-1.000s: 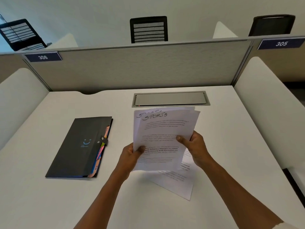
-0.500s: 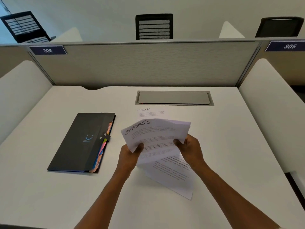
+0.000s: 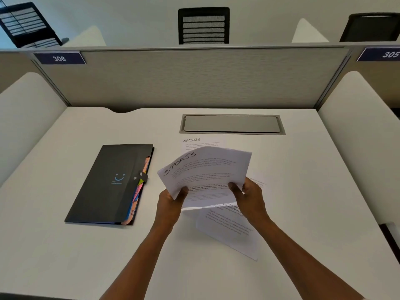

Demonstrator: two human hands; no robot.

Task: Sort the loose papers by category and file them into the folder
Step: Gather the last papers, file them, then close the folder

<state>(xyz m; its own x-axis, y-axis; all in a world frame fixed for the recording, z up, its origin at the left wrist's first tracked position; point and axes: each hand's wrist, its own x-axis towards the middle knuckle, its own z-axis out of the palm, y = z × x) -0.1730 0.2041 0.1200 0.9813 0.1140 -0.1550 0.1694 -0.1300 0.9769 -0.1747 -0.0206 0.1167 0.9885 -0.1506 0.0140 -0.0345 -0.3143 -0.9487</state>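
On the white cubicle desk (image 3: 65, 256), the left hand (image 3: 170, 205) and right hand (image 3: 251, 199) pinch the lower edge of limp, light SPORTS sheets (image 3: 207, 172) above loose papers (image 3: 229, 230), right of the closed folder (image 3: 110, 185); judged best supported at both edges.

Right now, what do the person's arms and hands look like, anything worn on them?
Both forearms are bare as far as the frame shows: no sleeves, watch, bracelets or gloves. The left hand and right hand show no rings that I can make out. Fingernails are too small to judge.
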